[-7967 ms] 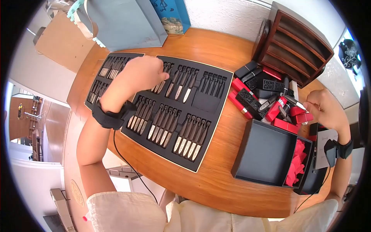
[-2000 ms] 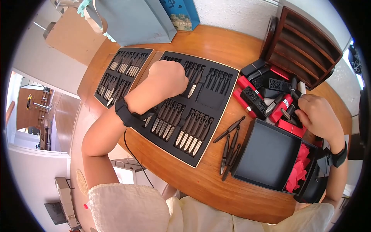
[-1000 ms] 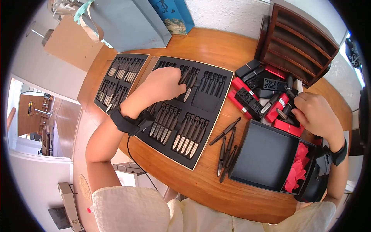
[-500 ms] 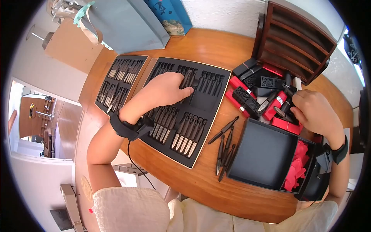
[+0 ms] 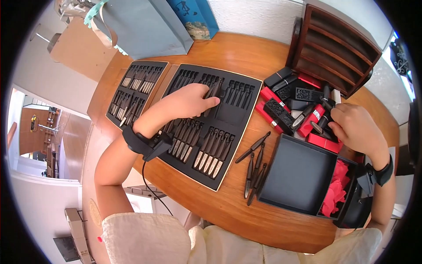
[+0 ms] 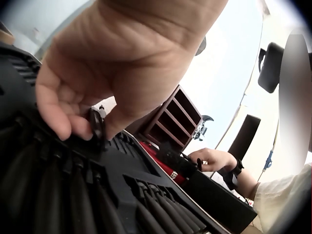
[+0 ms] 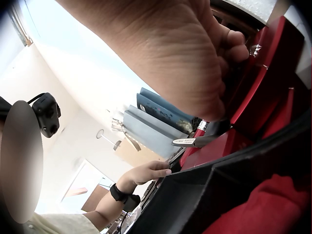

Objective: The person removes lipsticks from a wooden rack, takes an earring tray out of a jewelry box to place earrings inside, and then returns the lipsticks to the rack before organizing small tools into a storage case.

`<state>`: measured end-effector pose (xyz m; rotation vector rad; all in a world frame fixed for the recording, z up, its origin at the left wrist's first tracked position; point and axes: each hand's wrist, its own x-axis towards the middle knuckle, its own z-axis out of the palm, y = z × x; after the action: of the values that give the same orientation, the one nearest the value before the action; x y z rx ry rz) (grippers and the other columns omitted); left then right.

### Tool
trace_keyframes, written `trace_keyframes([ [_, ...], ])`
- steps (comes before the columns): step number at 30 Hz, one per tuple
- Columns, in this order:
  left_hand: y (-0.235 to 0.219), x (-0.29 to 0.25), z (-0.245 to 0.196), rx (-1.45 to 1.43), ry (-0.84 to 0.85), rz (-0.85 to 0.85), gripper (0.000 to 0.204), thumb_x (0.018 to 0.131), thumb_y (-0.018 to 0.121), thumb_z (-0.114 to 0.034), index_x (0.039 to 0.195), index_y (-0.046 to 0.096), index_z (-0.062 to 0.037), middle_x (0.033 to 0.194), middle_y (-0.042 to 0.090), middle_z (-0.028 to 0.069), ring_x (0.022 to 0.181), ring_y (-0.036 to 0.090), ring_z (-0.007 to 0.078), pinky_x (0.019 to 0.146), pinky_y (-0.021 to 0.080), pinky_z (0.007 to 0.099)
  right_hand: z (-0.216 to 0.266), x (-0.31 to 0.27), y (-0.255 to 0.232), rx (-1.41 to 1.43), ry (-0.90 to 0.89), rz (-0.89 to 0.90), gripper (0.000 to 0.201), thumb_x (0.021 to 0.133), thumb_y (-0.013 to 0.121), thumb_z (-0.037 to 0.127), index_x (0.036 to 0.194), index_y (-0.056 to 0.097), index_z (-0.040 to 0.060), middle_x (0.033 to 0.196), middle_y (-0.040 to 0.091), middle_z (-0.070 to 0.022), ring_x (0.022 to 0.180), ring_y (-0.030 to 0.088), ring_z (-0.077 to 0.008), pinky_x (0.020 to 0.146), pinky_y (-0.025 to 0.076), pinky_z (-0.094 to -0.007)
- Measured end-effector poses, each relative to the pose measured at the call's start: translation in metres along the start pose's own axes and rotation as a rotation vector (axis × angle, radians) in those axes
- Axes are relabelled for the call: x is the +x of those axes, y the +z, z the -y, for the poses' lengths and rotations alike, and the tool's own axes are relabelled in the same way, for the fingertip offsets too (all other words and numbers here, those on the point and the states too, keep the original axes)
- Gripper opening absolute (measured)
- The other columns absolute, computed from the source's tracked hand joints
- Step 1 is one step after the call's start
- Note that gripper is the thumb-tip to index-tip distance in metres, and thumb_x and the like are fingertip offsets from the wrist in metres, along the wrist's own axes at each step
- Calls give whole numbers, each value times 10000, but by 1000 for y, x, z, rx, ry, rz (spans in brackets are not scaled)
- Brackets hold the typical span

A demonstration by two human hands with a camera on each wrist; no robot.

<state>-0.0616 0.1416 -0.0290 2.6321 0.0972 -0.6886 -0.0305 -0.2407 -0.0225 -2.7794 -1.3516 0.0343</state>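
Observation:
My left hand (image 5: 193,100) is over the upper row of the large black tray (image 5: 228,115), which holds slim dark sticks with narrow necks and pale marked ends. Thumb and finger pinch one dark stick (image 6: 98,127), as the left wrist view shows. My right hand (image 5: 359,130) is at the right side of a pile of red and black cases (image 5: 313,119), its fingers curled. From the left wrist view, a dark stick end (image 6: 199,164) shows at its fingers; the rest is hidden. Several loose dark sticks (image 5: 255,171) lie on the table between tray and box.
An open black box (image 5: 295,174) with red petals (image 5: 336,189) stands at the front right. A smaller filled tray (image 5: 136,90) lies left of the large one. Behind are paper bags (image 5: 149,31) and a brown wooden shelf rack (image 5: 336,48). A cable hangs from my left wrist.
Several sticks lie on the table that were absent eight seconds ago. My left hand has moved right along the tray's upper row; its thumb now lies over the stick there. My right hand barely moves lately.

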Motion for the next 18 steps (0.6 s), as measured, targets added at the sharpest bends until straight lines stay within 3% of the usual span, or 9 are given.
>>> trace_keyframes([
  [3, 0, -10, -6, -199, 24, 75, 377, 965, 600, -342, 885, 591, 27, 713, 579, 47, 589, 547, 126, 567, 468, 283, 0, -1, 1, 6, 5, -7, 138, 808, 645, 110, 813, 558, 3, 817, 594, -173, 819, 593, -380, 715, 476, -461],
  [5, 3, -26, -22, -295, 126, 175, 273, 985, 588, -319, 912, 536, -61, 716, 518, -26, 562, 471, 52, 494, 400, 216, 0, 0, 1, 8, 3, -8, 138, 809, 645, 109, 812, 558, 2, 816, 594, -172, 819, 593, -381, 714, 477, -461],
  [6, 5, -32, -29, -338, 103, 242, 276, 996, 570, -322, 1011, 561, -46, 746, 547, -16, 582, 497, 52, 507, 423, 204, 0, 0, -1, 0, 6, 5, 139, 808, 646, 109, 808, 557, 1, 814, 593, -173, 817, 593, -382, 712, 477, -462],
  [8, 16, -40, -34, -503, 220, 383, 356, 1008, 550, -324, 1184, 542, -15, 814, 614, 21, 664, 583, 87, 594, 485, 218, 2, 2, -2, -9, 2, 19, 141, 807, 646, 108, 805, 556, 0, 812, 592, -175, 815, 592, -383, 710, 476, -463],
  [10, 21, -45, -38, -332, 396, 356, 428, 1022, 521, -308, 1306, 478, 10, 924, 671, 79, 780, 657, 145, 710, 531, 275, 2, 2, -3, 4, 18, 18, 145, 804, 649, 108, 800, 555, -2, 806, 587, -181, 809, 590, -385, 707, 472, -466],
  [11, 18, -50, -44, -320, 382, 365, 372, 1022, 513, -248, 1293, 490, 6, 1004, 687, 119, 853, 686, 212, 779, 536, 334, 2, 1, -2, 5, 17, 17, 145, 804, 649, 108, 800, 555, -2, 806, 587, -181, 809, 590, -385, 707, 472, -466],
  [12, 18, -50, -43, -320, 381, 365, 372, 1022, 513, -248, 1293, 490, 6, 1004, 687, 119, 853, 686, 212, 779, 536, 334, 1, 1, -1, 7, 17, 10, 146, 802, 651, 108, 798, 555, -2, 803, 584, -183, 807, 589, -386, 705, 470, -467],
  [14, 17, -51, -38, -92, 636, 97, 288, 999, 527, -175, 1241, 536, -19, 1018, 685, 138, 868, 691, 255, 761, 534, 353, 0, 1, 0, 11, 17, 4, 148, 801, 652, 109, 796, 555, -2, 801, 581, -186, 805, 588, -386, 704, 468, -469],
  [18, 1, -50, -23, 326, 597, -146, 175, 907, 584, -77, 1071, 624, -34, 996, 686, 120, 863, 662, 320, 745, 516, 387, 0, 1, 0, 5, 15, 3, 144, 800, 654, 107, 798, 560, -2, 792, 575, -188, 800, 588, -387, 705, 465, -469],
])
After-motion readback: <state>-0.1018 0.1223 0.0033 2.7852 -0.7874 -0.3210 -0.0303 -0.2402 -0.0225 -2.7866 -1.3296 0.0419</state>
